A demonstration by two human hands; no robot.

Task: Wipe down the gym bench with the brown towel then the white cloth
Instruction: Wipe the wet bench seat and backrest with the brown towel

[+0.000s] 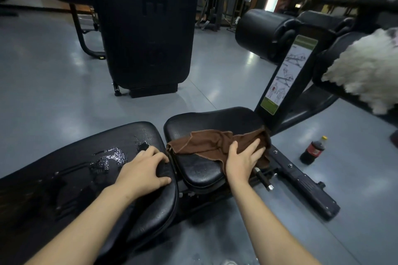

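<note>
The black gym bench has a long back pad point(71, 178) at lower left, wet with streaks of liquid, and a smaller seat pad point(200, 168) to its right. A brown towel point(211, 142) lies spread across the seat pad. My right hand point(243, 157) presses flat on the towel's right part with fingers straight. My left hand point(144, 170) rests on the end of the back pad, fingers curled over its edge by the gap. A white fluffy cloth point(366, 66) hangs over a padded bar at far right.
A cola bottle point(313, 150) stands on the grey floor right of the bench frame point(305, 187). An instruction placard point(286, 71) rises behind the seat, with black roller pads point(262, 34) above. A tall black machine point(146, 28) stands beyond on open floor.
</note>
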